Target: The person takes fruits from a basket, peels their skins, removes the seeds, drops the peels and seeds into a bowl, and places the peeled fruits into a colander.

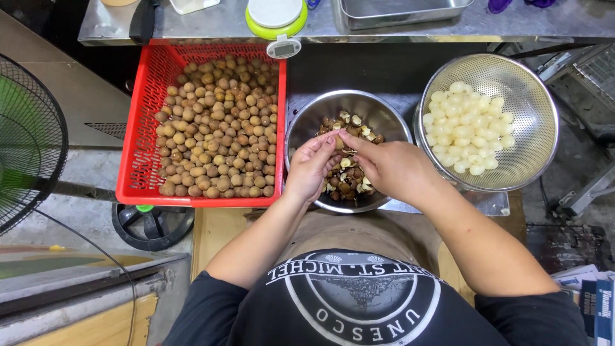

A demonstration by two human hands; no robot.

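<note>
Both hands, left hand [312, 165] and right hand [392, 168], fingers pinching one brown longan [339, 141] above the steel bowl [307, 122] of shells.

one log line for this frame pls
left hand + right hand: both pinch one fruit over steel bowl | red basket: unpeeled fruit | colander: peeled fruit

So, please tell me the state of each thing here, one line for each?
Red basket: full of unpeeled brown fruit.
Steel bowl: partly filled with shells and seeds.
Colander: holds peeled white fruit.
Left hand: pinching one fruit over the bowl.
Right hand: fingertips on the same fruit.
Fan: cannot tell if running.
</note>
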